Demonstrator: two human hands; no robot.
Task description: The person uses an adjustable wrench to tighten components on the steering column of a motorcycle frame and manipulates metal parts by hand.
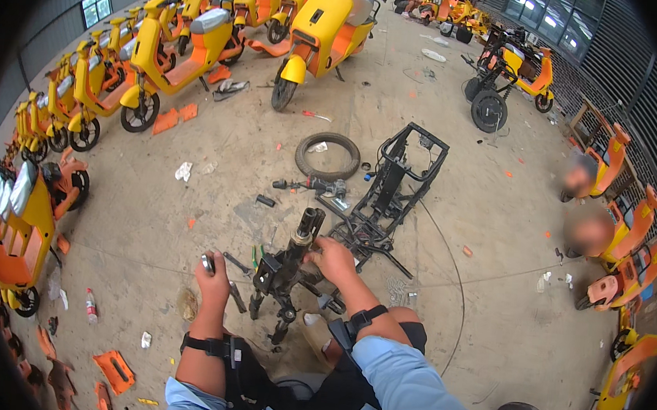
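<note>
Both forearms rise from the lower edge. The left hand (213,277) is curled around a small metal tool (208,263), held upright. The right hand (332,260) is clasped on the black fork assembly (288,259) standing on the concrete floor (191,203). Beyond lie a stripped black frame (394,187), 1 loose tyre (327,155), then yellow scooters (322,29).

Fork (288,261): black scooter front fork with steering column, standing tilted on the concrete floor, column end pointing up and far; right hand (334,260) grips it at mid height.
Column top (310,223): grey metal tube, open end, bare.
Fork legs (269,307): two short black legs, near end, resting on the floor.
Small part (208,264): silvery metal piece, pinched in left hand (213,282), left of the fork.
</note>
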